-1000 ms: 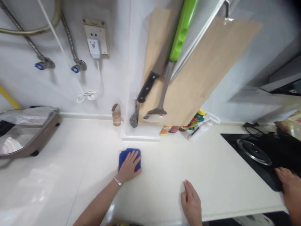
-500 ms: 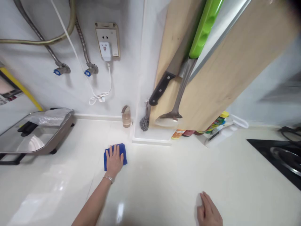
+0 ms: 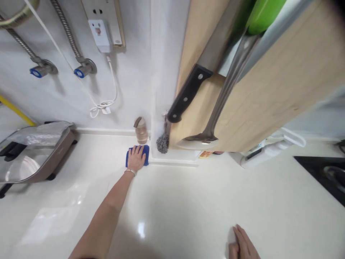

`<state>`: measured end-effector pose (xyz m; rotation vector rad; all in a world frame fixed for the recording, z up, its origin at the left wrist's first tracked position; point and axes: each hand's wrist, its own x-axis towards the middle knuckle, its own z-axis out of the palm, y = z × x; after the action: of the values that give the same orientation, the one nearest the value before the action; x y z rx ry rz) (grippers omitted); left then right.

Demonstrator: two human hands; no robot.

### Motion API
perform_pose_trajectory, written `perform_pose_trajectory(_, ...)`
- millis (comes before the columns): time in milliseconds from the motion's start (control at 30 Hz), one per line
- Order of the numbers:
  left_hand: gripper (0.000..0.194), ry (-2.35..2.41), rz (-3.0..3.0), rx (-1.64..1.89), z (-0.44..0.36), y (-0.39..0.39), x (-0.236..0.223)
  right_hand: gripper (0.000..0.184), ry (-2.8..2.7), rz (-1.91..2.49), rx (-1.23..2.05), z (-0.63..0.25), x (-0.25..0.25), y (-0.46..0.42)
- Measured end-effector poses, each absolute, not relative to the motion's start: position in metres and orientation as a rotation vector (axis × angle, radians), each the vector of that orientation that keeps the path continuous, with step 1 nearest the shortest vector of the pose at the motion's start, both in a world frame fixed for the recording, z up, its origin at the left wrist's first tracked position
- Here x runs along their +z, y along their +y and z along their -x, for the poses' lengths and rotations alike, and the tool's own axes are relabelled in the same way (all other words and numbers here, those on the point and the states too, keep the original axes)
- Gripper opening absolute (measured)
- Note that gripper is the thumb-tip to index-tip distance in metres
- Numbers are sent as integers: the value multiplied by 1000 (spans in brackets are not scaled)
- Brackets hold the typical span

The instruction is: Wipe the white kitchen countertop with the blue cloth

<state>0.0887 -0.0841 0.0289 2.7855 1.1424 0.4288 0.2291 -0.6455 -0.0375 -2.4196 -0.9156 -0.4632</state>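
Observation:
My left hand (image 3: pixel 136 158) lies flat, fingers spread, on a blue cloth (image 3: pixel 146 155) on the white counter (image 3: pixel 175 201), far out at the wall. The cloth sits right in front of a small brown jar (image 3: pixel 141 131) and beside a steel scourer (image 3: pixel 162 143). My right hand (image 3: pixel 244 245) rests open on the counter at the bottom edge, only partly in view, holding nothing.
A wooden cutting board (image 3: pixel 269 90), a black-handled knife (image 3: pixel 188 91) and a ladle (image 3: pixel 201 138) hang close overhead. An electric pan (image 3: pixel 35 154) with a lid stands at the left. A white container (image 3: pixel 269 151) and a black hob (image 3: pixel 323 172) are at the right. Valves and a plugged charger (image 3: pixel 101 30) are on the wall.
My left hand has pushed the blue cloth away from me, up to the wall by the jar. The view has moved closer to the wall; my right hand stays flat.

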Motion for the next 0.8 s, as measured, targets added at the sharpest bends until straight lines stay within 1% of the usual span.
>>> perform_pose_trajectory(167,58,1162,-2782,431,-99,-76,36,47,-956,2398,-481,-230,-40,-645)
perform_pose_trajectory(333,60,1201,-2779,423,-87,-96,41,46,-996,2358,-493,-231,-39,-644)
perform_pose_trajectory(633,60,1178,-2858,489,-26,-190,32,47,-959,2371,-500,-225,-38,-638)
perform_pose_trajectory(800,60,1104,-2852,504,-14,-251,23,51,-955,2408,-493,-223,-31,-636)
